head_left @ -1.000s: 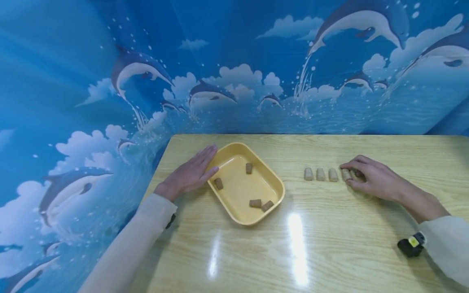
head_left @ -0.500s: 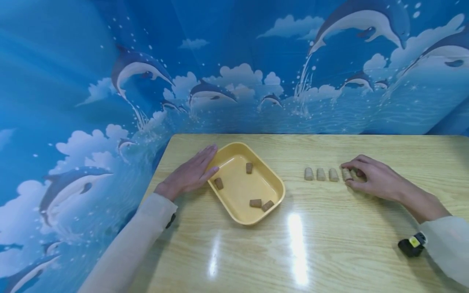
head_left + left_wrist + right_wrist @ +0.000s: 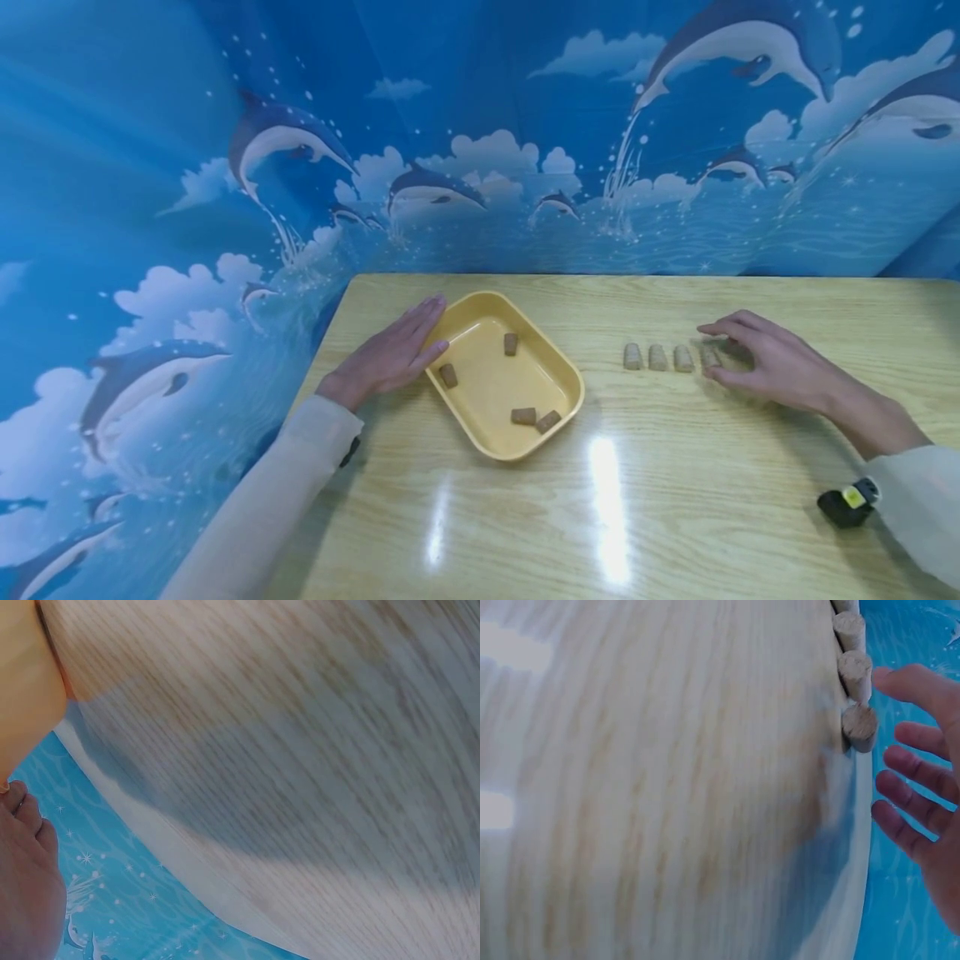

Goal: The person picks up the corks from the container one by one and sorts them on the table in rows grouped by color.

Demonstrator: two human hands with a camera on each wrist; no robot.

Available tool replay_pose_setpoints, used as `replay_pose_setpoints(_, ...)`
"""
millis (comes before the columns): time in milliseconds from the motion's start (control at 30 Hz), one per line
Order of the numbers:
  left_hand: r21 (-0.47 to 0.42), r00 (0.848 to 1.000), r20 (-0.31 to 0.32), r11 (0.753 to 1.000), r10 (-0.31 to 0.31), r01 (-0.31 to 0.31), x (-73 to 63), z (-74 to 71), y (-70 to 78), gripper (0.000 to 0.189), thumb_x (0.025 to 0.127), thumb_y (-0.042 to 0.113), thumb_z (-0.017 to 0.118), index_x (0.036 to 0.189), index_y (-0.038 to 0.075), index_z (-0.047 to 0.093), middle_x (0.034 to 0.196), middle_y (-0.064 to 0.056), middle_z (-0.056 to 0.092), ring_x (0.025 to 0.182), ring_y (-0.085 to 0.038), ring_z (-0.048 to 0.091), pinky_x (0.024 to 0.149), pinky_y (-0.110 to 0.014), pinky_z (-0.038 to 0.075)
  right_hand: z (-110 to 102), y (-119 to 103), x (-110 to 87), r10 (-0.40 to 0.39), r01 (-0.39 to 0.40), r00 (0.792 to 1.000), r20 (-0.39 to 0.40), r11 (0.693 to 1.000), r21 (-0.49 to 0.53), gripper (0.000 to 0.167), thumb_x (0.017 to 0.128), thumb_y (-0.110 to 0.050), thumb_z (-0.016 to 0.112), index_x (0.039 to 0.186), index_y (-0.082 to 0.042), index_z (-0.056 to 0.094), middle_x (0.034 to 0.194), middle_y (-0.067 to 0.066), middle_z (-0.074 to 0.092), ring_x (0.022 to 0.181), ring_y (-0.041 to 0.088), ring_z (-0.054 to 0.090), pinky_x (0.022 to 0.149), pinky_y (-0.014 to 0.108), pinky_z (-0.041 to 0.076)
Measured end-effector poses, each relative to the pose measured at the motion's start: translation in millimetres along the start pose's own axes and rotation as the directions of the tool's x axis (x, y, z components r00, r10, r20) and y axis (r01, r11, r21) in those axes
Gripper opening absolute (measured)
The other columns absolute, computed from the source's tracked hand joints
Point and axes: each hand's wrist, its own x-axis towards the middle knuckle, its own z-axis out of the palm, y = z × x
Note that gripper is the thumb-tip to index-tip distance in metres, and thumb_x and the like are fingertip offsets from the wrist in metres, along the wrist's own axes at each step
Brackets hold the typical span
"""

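A row of several pale cork stoppers (image 3: 657, 357) stands on the wooden table, right of a yellow tray (image 3: 558, 362). My right hand (image 3: 780, 367) hovers around the rightmost cork stopper (image 3: 709, 358), thumb and fingers spread apart and gripping nothing. In the right wrist view that end stopper (image 3: 860, 727) stands upright, with the spread fingers of the hand beside the row. My left hand (image 3: 390, 350) rests with straight fingers against the tray's left rim, thumb over the edge. Several browner cork stoppers (image 3: 523, 416) lie inside the tray.
The wooden table (image 3: 675, 500) runs up to a blue dolphin-printed backdrop (image 3: 480, 125) at the back and left. Two bright light reflections lie on the tabletop in front of the tray.
My right hand's thumb and fingers have parted and let go of the rightmost cork stopper, which stays in the row. The left hand and the tray have not moved.
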Motion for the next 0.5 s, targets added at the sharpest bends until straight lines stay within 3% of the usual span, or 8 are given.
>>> replay_pose_setpoints(233,-0.008,1.0,0.007,1.0,-0.007,0.007,-1.0,-1.6,2.5,0.079,0.116,0.062,0.023,0.176,0.02,-0.005,0.185,0.0,-0.002,0.172,-0.023,0.002,0.141,-0.045,0.011,-4.7,-15.1,11.4,-0.076,0.078,0.995,-0.07,0.997,0.021,0.059,0.091,-0.022,0.089,0.141,-0.002,0.068,0.137,0.022,0.066,0.113,0.038,0.068,0.088,0.066,0.059)
replay_pose_setpoints(500,0.006,1.0,0.004,1.0,0.007,-0.007,0.4,-1.7,1.6,0.078,0.117,0.061,0.022,0.176,0.02,-0.006,0.185,0.0,-0.004,0.172,-0.022,0.001,0.141,-0.044,0.01,-9.0,-45.8,33.1,-0.106,0.109,0.993,-0.043,0.992,0.059,0.056,0.094,-0.023,0.086,0.144,-0.005,0.068,0.141,0.022,0.068,0.13,0.045,0.062,0.101,0.072,0.053)
